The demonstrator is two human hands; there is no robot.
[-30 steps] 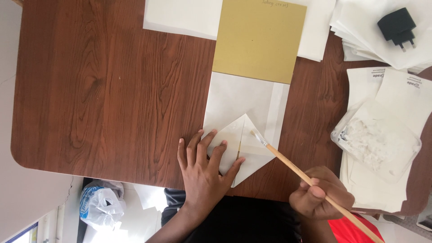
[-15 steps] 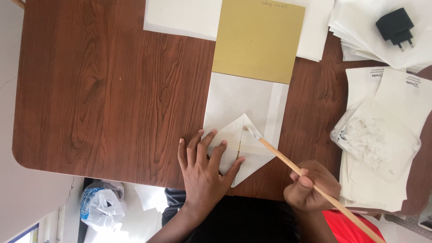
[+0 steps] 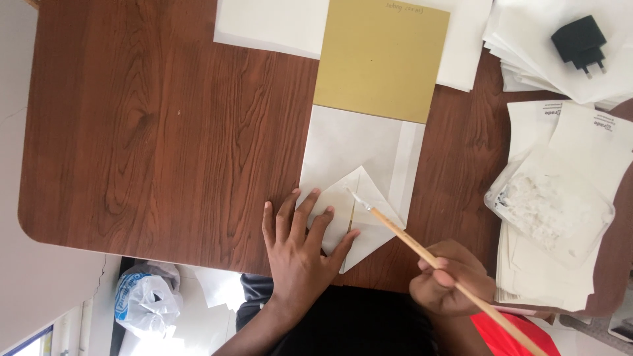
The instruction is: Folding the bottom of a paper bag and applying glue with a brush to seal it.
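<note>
My left hand (image 3: 298, 249) lies flat, fingers spread, on the left part of a folded white paper piece (image 3: 366, 211) at the near edge of the brown wooden table (image 3: 165, 132). My right hand (image 3: 450, 287) grips a long wooden-handled brush (image 3: 422, 248); its pale tip touches the folded paper near its centre crease. The folded piece rests on a larger white sheet (image 3: 359, 148), with a mustard-yellow card (image 3: 382, 56) just beyond it.
A clear plastic tray with white paste (image 3: 550, 211) sits on stacked white papers (image 3: 560, 277) at the right. A black plug adapter (image 3: 580, 43) lies on more papers at the far right. White sheets (image 3: 273, 23) lie at the far edge. A plastic bag (image 3: 142, 296) is on the floor.
The brush tip has slid leftward across the folded paper toward the crease, and my right hand has shifted slightly left. My left hand has stayed pressed on the paper.
</note>
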